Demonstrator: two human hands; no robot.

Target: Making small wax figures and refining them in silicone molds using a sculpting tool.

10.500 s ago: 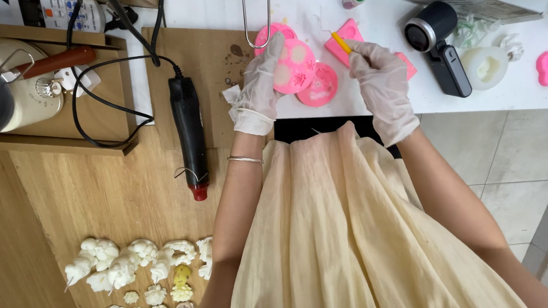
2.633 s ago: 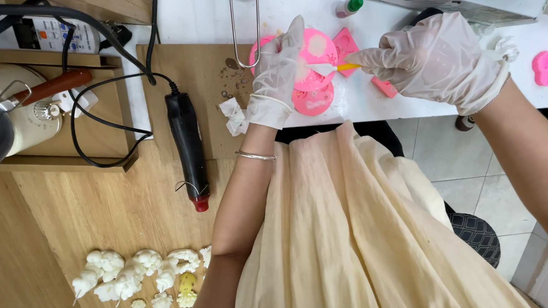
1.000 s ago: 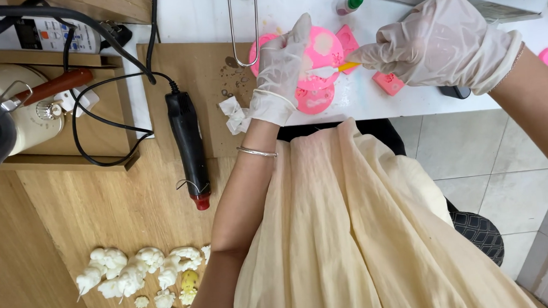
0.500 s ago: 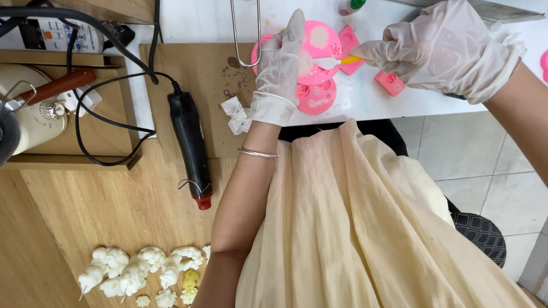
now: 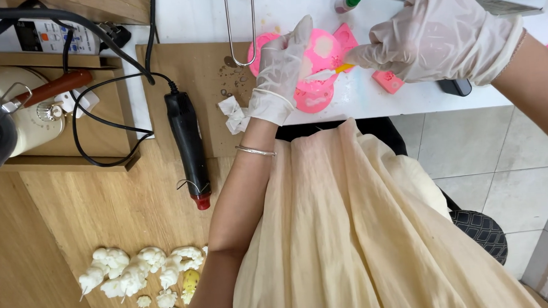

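My left hand [image 5: 280,72], in a white glove, rests on a round pink mould [image 5: 318,48] and steadies it on the white table [image 5: 204,14]. A second pink mould [image 5: 315,99] lies just below it at the table's edge. My gloved right hand [image 5: 439,33] pinches a thin yellow and white stick [image 5: 326,74], whose tip touches the round mould. A small pink rectangular mould [image 5: 387,80] lies under my right hand.
A black heat gun [image 5: 188,146] with its cable lies on the wooden board [image 5: 188,71]. Several white wax flowers [image 5: 140,276] lie on the wooden surface at lower left. A cream pot [image 5: 26,126], metal tongs [image 5: 240,24] and a small green-capped bottle [image 5: 348,1] stand nearby.
My right hand has shifted slightly, moving the stick's tip across the round mould. My left hand stays on the mould.
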